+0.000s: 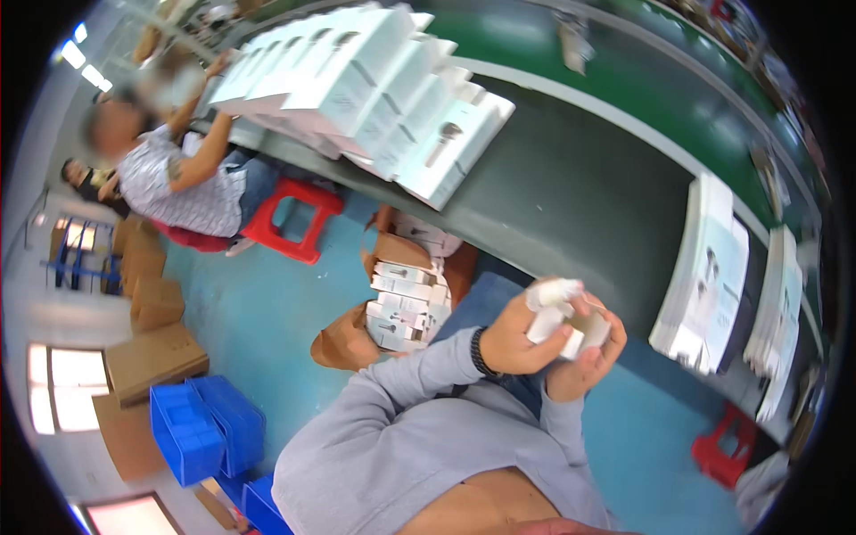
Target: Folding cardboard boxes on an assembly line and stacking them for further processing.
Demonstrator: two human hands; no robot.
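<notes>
In front of my body, above the table's near edge, both hands hold a small white carton [592,330] that looks open at one end. My left hand [515,337], with a dark band at its wrist, closes its fingers round the carton's left side. A whitish, rounded piece [555,292] sits at the left fingertips, too blurred to name. On the carton's right side, my right hand [581,370] grips with bent fingers and thumb. Whatever is inside the carton cannot be made out.
Stacked white boxes [437,152] stand on the dark table [571,178] at far left; flat cartons [704,276] lie right. On the floor are an open brown box [343,343] of white boxes, blue crates [192,437] and a red stool [290,218]. A co-worker [192,174] sits at left.
</notes>
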